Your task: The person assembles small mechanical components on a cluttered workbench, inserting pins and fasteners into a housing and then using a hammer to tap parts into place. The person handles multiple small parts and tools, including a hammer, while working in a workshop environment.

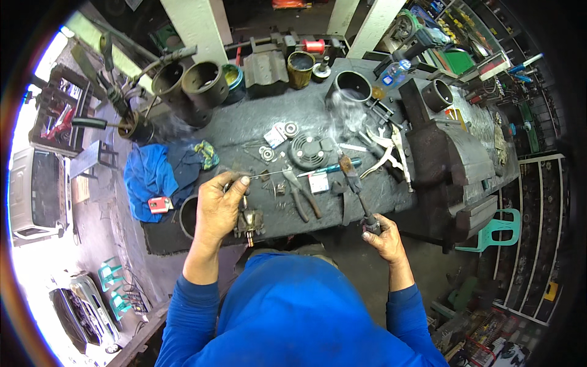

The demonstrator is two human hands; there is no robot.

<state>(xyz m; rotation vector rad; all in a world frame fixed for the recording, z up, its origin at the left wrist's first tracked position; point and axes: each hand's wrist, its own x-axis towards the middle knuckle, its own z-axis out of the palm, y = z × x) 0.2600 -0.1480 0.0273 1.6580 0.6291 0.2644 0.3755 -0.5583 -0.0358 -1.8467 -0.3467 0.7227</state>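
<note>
My left hand pinches a thin solder wire between thumb and fingers, and the wire points right across the bench. In my right hand is the handle of a soldering iron with a brown, blocky head, tilted up and away from me. Smoke rises near its head. Below my left hand sits a small metal part with copper-coloured prongs. Between the hands lie combination pliers, a small white-and-red box and a blue-handled tool. A black slotted round cover is just beyond.
Locking pliers lie right of the iron, before a large bench vise. Bearings rest left of the cover. A blue cloth covers the left end; metal cylinders and a bottle stand along the back.
</note>
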